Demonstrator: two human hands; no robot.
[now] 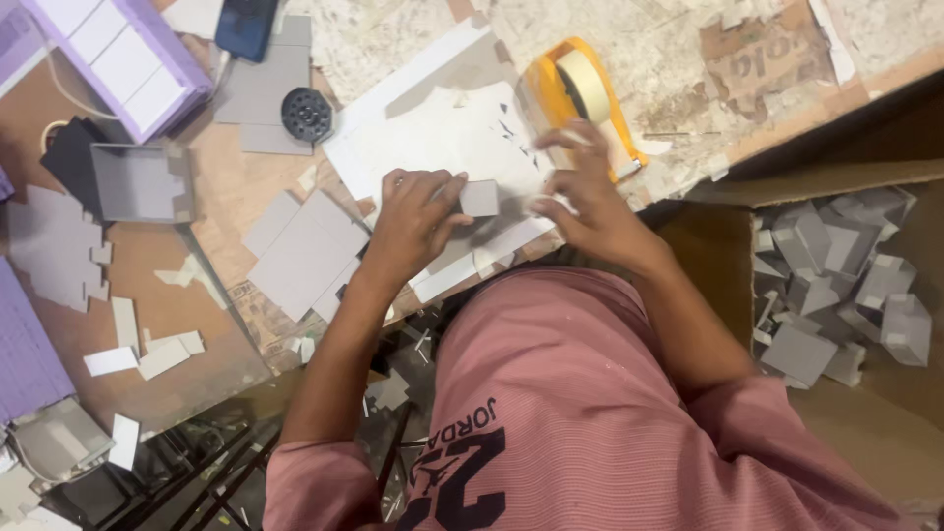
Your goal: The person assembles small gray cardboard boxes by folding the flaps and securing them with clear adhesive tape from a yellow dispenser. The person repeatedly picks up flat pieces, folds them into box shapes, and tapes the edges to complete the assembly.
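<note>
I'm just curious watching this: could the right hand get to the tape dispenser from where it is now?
Probably yes. The right hand rests just in front of the orange tape dispenser, its fingers already against the near edge. Only flat white paper lies about it, nothing standing between.

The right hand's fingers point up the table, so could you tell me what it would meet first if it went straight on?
Most likely the orange tape dispenser: the right hand already has its fingertips at the dispenser's near edge, though actual contact is unclear.
</note>
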